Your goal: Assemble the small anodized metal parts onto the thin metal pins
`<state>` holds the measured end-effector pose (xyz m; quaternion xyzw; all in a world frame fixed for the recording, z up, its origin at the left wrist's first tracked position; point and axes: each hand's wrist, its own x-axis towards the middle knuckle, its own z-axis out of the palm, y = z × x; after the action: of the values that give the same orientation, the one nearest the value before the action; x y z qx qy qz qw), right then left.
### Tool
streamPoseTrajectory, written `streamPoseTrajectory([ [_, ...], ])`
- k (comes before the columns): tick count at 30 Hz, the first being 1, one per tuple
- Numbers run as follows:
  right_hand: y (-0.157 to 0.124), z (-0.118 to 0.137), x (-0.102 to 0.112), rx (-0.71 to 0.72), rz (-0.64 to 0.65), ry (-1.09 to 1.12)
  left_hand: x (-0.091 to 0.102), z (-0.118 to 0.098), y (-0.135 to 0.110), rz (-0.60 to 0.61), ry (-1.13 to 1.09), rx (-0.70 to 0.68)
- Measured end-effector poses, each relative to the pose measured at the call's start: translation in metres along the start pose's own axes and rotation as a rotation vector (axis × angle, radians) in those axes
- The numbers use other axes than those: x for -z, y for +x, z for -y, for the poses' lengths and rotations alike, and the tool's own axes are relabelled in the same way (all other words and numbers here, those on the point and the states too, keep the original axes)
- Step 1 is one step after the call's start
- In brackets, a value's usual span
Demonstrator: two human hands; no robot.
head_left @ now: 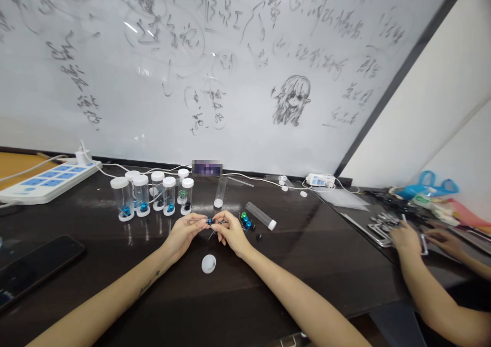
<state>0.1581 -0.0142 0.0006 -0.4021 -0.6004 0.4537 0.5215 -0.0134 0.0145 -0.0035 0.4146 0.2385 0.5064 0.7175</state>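
Note:
My left hand and my right hand meet over the dark table, fingertips pinched around a small shiny blue part. Its exact kind is too small to make out. Thin metal pins show by the fingertips of both hands. Just right of my right hand lies a little cluster of blue and green parts with small black pieces near it. A round white cap rests on the table in front of my hands. Behind them a clear tube stands on its white cap.
Several capped clear tubes holding blue, green or black parts stand at left. Another clear tube lies at right. A power strip and phone are far left. At right, a co-worker's hands handle metal frames.

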Motion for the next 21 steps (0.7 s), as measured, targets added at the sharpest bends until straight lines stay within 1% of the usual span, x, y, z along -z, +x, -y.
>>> streamPoseTrajectory([
  [12, 0.003, -0.0024, -0.0012, -0.067, 0.001, -0.032, 0.0041, 0.0051, 0.0034, 0.019, 0.009, 0.0],
  [16, 0.0027, -0.0025, -0.0013, -0.069, 0.039, -0.056, 0.0038, 0.0041, 0.0026, 0.024, 0.002, 0.001],
  [21, 0.0019, -0.0031, 0.0002, -0.067, 0.034, -0.038, 0.0033, 0.0032, 0.0022, 0.036, -0.006, 0.003],
])
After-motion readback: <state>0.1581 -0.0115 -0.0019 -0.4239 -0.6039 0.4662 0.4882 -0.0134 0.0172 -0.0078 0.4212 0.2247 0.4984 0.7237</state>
